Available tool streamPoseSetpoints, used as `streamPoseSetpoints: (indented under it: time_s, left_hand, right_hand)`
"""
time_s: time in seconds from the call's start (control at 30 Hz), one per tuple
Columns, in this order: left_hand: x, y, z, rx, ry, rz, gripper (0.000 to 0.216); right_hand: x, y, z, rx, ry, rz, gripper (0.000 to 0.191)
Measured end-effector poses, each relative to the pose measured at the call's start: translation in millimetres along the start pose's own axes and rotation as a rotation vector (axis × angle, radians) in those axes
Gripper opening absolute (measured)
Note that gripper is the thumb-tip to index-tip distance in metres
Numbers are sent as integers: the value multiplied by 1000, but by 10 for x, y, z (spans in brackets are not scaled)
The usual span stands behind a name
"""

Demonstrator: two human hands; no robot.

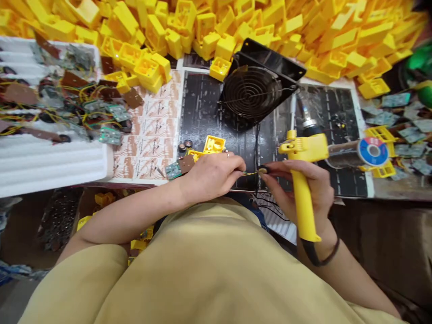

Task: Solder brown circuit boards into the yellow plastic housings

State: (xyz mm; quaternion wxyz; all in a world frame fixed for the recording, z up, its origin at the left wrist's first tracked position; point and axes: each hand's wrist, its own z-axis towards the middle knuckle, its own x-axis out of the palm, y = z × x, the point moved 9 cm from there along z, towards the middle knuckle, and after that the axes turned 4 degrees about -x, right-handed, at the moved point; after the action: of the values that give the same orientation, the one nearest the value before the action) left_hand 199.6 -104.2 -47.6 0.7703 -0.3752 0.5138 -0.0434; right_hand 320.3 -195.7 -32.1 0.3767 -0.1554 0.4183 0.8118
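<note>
My left hand (216, 175) is closed in a pinch on thin yellow wire (250, 173) that runs rightward to a small round black part (263, 170). Thumb and forefinger of my right hand (319, 182) grip that part, while a yellow soldering gun (303, 198) rests in the same hand, its tip end pointing away from me. Beside my left wrist lie a green circuit board (173, 170) and a brown board (186, 164). An open yellow plastic housing (215, 144) sits just beyond my left knuckles, partly hidden by them.
A black fan (249, 96) stands behind my hands. To the right is a solder spool (374, 152), with circuit boards (413, 135) beyond. A white foam tray (50, 166) of wired boards occupies the left. Yellow housings (209, 40) are heaped along the back.
</note>
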Motion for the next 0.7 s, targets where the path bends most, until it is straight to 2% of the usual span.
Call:
streamPoseSetpoints:
  time_s: [0.1,0.17,0.3,0.43,0.7]
  left_hand:
    - [233,-116,17,92,-7,369,18]
    - [305,-155,25,128,-27,479,18]
    - [330,-126,57,91,-28,478,19]
    - [314,-143,64,91,-43,429,19]
    - [355,-243,13,183,-15,456,22]
  right_hand:
    - [38,-159,-141,0,31,-97,48]
    - [63,-239,-177,-25,38,-153,43]
    - [11,-338,-172,-64,-10,-245,38]
    - [-37,-312,-171,-86,-55,-254,36]
    - [198,-329,-127,-5,-69,-188,34]
